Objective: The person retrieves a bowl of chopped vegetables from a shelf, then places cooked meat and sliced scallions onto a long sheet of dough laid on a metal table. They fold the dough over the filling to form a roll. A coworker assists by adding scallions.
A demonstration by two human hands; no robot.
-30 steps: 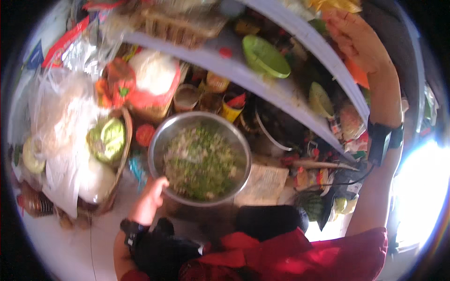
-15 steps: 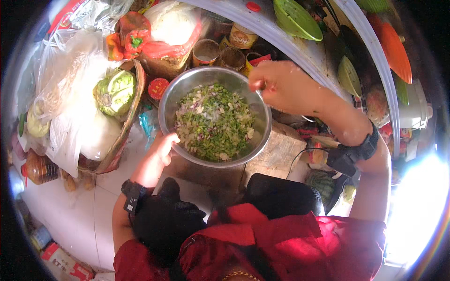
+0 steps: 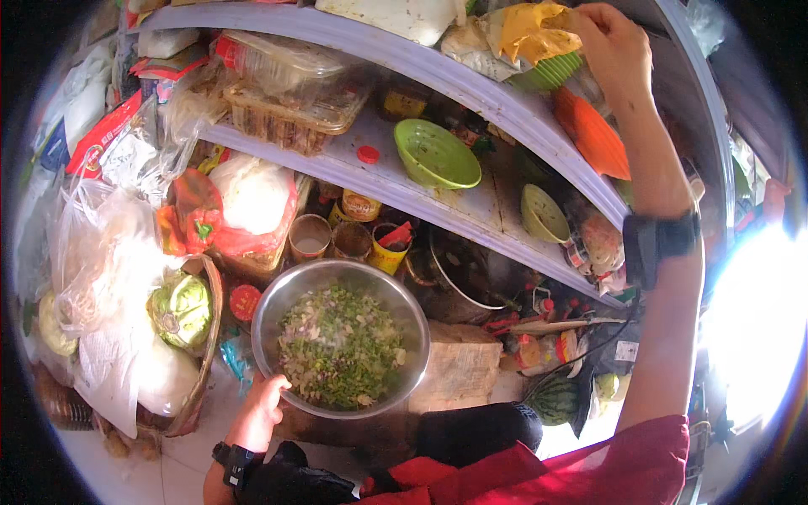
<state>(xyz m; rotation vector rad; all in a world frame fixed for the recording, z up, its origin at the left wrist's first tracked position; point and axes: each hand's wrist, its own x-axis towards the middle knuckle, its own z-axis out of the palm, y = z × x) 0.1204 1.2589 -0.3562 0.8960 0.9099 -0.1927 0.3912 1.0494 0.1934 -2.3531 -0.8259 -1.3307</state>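
L hand (image 3: 259,412) is on the lower-left rim of a wide, round, shiny steel bowl (image 3: 412,324), thumb up at the edge; it's holding the rim, though the underside of the grip is hidden. Bowl sits in the middle, level-ish, w/ a finely chopped green, white & purple veg mix (image 3: 341,353) inside.

R hand (image 3: 619,46) is raised to the top shelf, fingers bent, right beside a crumpled yellow plastic packet (image 3: 537,34); can't tell if it grips it or only touches. Black strapped devices on both wrists, 1 per arm.

Lower tier of the pale lavender shelf (image 3: 341,170): 1 lime-green oval bowl (image 3: 436,156), tilted, & a small round red cap (image 3: 368,155) to its left. Nr the R forearm, 1 orange ribbed dish (image 3: 593,135).

Behind the steel bowl: 3 small open containers (image 3: 309,254) in a row, then a dark-filled metal pot (image 3: 471,269) to the right. Left of it: red-lidded jar (image 3: 245,301), then a woven brown basket (image 3: 215,324) w/ a pale-green cabbage (image 3: 181,307) & thin plastic bags. Right of it: worn wooden block (image 3: 459,370), then a dark-green striped watermelon (image 3: 555,404).
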